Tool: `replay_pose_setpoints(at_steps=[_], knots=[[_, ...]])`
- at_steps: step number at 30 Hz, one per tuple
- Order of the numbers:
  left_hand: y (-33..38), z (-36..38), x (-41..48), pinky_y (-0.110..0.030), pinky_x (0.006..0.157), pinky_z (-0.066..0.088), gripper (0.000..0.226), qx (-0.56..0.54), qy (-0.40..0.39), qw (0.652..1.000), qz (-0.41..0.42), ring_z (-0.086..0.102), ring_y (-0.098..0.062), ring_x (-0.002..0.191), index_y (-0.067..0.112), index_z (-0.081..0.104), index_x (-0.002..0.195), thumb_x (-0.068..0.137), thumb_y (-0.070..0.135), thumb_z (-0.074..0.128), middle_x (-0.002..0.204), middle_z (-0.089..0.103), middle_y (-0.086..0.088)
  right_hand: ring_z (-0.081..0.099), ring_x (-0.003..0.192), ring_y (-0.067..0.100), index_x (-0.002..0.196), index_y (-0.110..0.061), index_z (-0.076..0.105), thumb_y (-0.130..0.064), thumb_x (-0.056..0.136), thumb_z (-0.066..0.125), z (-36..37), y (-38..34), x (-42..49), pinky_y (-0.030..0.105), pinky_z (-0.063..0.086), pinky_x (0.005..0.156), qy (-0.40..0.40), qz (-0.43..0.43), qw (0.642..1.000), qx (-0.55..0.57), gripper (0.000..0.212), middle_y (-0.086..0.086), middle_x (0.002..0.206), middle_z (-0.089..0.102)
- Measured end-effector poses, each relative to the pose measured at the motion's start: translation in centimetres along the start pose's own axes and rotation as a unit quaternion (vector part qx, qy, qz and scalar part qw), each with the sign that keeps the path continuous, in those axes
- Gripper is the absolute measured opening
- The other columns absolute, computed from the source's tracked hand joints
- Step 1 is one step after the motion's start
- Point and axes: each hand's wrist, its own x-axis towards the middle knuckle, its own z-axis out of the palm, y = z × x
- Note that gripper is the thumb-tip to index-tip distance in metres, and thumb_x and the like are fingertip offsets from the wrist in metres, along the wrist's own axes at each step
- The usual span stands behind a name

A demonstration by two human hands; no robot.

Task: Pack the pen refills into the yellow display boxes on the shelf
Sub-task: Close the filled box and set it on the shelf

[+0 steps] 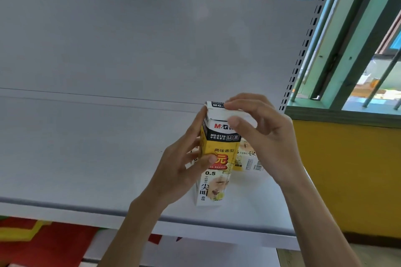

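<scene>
So, the inside of the yellow box (219,147) can't be seen at all. The opening is covered by the white top flap (217,112) and by the right hand (264,134). A second box (249,158) is mostly hidden behind the first one and that hand, so only a yellow-and-white corner with a barcode is shown. A sliver of print is glimpsed between the left fingers, too small to be read. Both forearms are cut off at the bottom edge.

The yellow box is held upright over the white shelf (86,158), near its front right part. Whether its bottom actually touches the shelf can't be told. It's gripped round the middle by the left hand (182,169), with the thumb pressed on the printed front. The top flap is pinched between the right thumb and forefinger, right at the box's upper end.
</scene>
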Motion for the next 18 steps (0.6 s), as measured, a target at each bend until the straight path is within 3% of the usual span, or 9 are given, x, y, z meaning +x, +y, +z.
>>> replay_pose_setpoints(at_steps=[3, 6, 12, 15, 18], knots=[[-0.09, -0.1, -0.22, -0.021, 0.081, 0.054, 0.071, 0.004, 0.012, 1.0, 0.007, 0.058, -0.002, 0.112, 0.075, 0.011, 0.124, 0.069, 0.072, 0.055, 0.123, 0.057, 0.023, 0.06, 0.101, 0.01, 0.087, -0.026, 0.072, -0.014, 0.082, 0.066, 0.43, -0.2, 0.49, 0.02, 0.054, 0.07, 0.014, 0.003, 0.998, -0.055, 0.015, 0.003, 0.106, 0.061], [0.11, -0.28, -0.28, -0.011, 0.073, 0.051, 0.075, 0.001, 0.02, 1.0, 0.007, 0.059, 0.005, 0.107, 0.08, 0.007, 0.118, 0.07, 0.058, 0.061, 0.121, 0.056, 0.024, 0.06, 0.103, 0.009, 0.086, -0.022, 0.071, -0.007, 0.085, 0.062, 0.55, -0.35, 0.64, 0.021, 0.054, 0.071, 0.003, -0.002, 0.997, -0.08, 0.017, 0.001, 0.108, 0.063], [0.24, -0.45, -0.28, -0.008, 0.071, 0.05, 0.071, 0.021, 0.012, 1.0, 0.003, 0.056, 0.01, 0.106, 0.082, 0.005, 0.114, 0.071, 0.056, 0.055, 0.123, 0.052, 0.023, 0.062, 0.104, 0.012, 0.09, -0.024, 0.069, -0.016, 0.085, 0.06, 0.46, -0.46, 0.91, 0.037, 0.053, 0.088, -0.001, -0.048, 0.986, -0.157, 0.013, -0.007, 0.101, 0.069], [0.17, -0.48, -0.26, -0.008, 0.069, 0.049, 0.071, 0.009, 0.014, 1.0, 0.007, 0.057, 0.009, 0.106, 0.082, 0.008, 0.114, 0.07, 0.054, 0.057, 0.121, 0.053, 0.023, 0.062, 0.101, 0.009, 0.092, -0.019, 0.067, -0.013, 0.087, 0.06, 0.15, -0.54, 0.99, 0.03, 0.053, 0.086, -0.017, -0.079, 0.974, -0.211, 0.011, -0.007, 0.1, 0.068], [0.23, -0.49, -0.35, -0.008, 0.067, 0.049, 0.074, 0.002, 0.015, 1.0, 0.007, 0.057, 0.009, 0.105, 0.082, 0.01, 0.114, 0.072, 0.052, 0.063, 0.12, 0.054, 0.023, 0.062, 0.101, 0.008, 0.091, -0.021, 0.065, -0.018, 0.086, 0.059, -0.14, -0.47, 0.75, 0.022, 0.052, 0.082, -0.036, -0.068, 0.983, -0.169, 0.008, -0.006, 0.102, 0.067]])
